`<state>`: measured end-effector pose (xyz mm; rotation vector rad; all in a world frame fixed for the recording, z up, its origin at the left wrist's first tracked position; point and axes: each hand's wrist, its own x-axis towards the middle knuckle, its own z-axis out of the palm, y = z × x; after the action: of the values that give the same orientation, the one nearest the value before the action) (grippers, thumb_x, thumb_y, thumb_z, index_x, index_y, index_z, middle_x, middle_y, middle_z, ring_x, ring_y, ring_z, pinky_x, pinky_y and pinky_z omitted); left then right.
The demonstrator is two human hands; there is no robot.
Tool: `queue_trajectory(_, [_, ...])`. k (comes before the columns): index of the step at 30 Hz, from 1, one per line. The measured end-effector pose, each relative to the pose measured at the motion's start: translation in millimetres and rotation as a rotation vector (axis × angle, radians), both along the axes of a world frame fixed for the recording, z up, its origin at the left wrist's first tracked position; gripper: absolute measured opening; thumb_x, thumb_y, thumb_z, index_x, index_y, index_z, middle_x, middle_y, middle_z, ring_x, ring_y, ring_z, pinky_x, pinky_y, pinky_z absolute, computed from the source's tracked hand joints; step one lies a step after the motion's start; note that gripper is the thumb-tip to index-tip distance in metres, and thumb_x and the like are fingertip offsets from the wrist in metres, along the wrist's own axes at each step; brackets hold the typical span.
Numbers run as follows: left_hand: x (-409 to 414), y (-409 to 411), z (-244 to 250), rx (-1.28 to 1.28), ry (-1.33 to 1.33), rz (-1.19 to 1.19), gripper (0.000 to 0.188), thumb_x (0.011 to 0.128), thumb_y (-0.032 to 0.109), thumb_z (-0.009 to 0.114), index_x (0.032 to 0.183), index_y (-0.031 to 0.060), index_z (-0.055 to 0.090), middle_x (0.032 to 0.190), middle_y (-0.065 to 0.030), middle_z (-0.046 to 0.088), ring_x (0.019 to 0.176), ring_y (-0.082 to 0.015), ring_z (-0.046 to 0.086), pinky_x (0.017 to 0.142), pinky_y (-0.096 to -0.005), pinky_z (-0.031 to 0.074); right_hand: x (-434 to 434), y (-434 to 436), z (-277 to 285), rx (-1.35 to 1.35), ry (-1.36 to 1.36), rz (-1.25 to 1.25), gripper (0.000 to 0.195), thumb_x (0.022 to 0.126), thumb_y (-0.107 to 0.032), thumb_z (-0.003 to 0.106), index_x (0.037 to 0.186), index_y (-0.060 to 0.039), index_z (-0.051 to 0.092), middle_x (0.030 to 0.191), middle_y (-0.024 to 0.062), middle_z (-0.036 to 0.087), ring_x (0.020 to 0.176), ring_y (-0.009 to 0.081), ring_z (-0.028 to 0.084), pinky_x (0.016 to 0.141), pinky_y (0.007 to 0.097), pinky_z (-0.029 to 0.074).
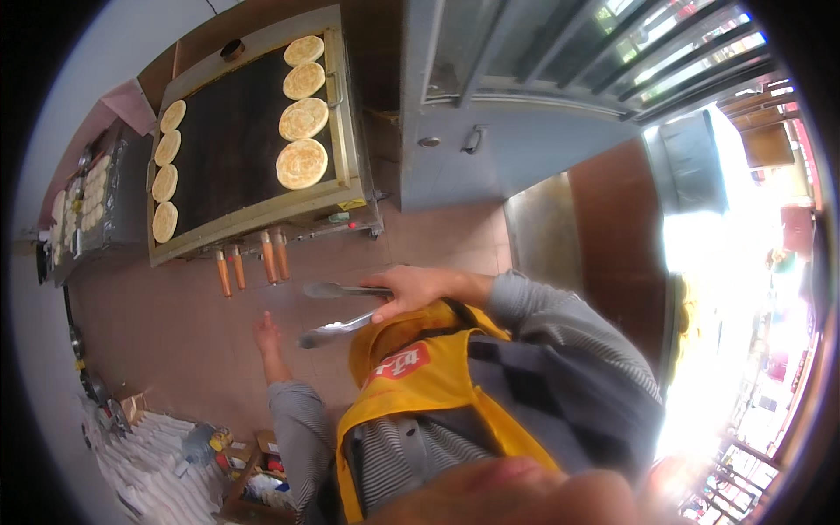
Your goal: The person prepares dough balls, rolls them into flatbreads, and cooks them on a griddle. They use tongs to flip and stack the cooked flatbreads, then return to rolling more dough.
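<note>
My right hand holds a pair of metal tongs in front of the yellow apron, with the two arms spread apart and nothing between the tips. To its left, my left hand is raised over the floor, empty, with a finger extended; some fingers are hard to make out. Beyond both hands stands a flat griddle with a dark plate. Round flatbreads lie in a row along its right side, lightly browned. Another row of flatbreads lines the left side.
Several wooden handles jut from the griddle's front. A side table at the left bears pale dough rounds. White sacks and a box of goods lie lower left. A grey metal door stands right of the griddle.
</note>
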<state>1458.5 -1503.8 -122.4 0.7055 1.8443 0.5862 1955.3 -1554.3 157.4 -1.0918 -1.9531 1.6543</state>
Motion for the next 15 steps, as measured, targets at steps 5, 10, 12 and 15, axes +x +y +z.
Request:
queue_trajectory(5, [-41,104,11,0.038,0.392,-0.183,0.087,0.083,0.060,0.068,0.144,0.0016,0.047,0.145,-0.0226,0.049,0.133,-0.0337,0.049,0.109,-0.0418,0.041,-16,1,-28,-0.165,-0.139,-0.185,0.093,0.078,-0.063,0.073,0.136,0.0062,0.049,0.106,0.0281,0.068,0.100,0.0370,0.068,0.086,0.0439,0.052])
queue_trajectory(10, [-28,140,-20,0.029,0.230,-0.389,0.054,0.095,0.045,0.058,0.133,0.0068,0.054,0.133,-0.0180,0.060,0.123,-0.0320,0.057,0.099,-0.0447,0.047,-46,-39,-26,-0.157,-0.120,-0.479,0.089,0.081,-0.059,0.073,0.138,0.0039,0.048,0.097,0.0148,0.066,0.090,0.0193,0.063,0.081,0.0319,0.050])
queue_trajectory(12, [16,147,1,-0.001,0.170,-0.447,0.041,0.096,0.039,0.060,0.120,0.0065,0.060,0.126,-0.0143,0.064,0.115,-0.0313,0.061,0.091,-0.0451,0.050,-66,-49,-23,-0.231,-0.177,-0.568,0.089,0.081,-0.061,0.072,0.137,0.0042,0.049,0.093,0.0132,0.065,0.088,0.0181,0.061,0.079,0.0312,0.050])
queue_trajectory(15, [8,130,28,0.367,0.567,-0.507,0.032,0.095,0.033,0.061,0.112,0.0057,0.062,0.115,-0.0135,0.068,0.105,-0.0333,0.064,0.085,-0.0453,0.052,-105,-49,-20,-0.309,-0.163,-0.589,0.088,0.082,-0.062,0.070,0.136,0.0047,0.049,0.092,0.0115,0.064,0.086,0.0173,0.060,0.078,0.0306,0.049])
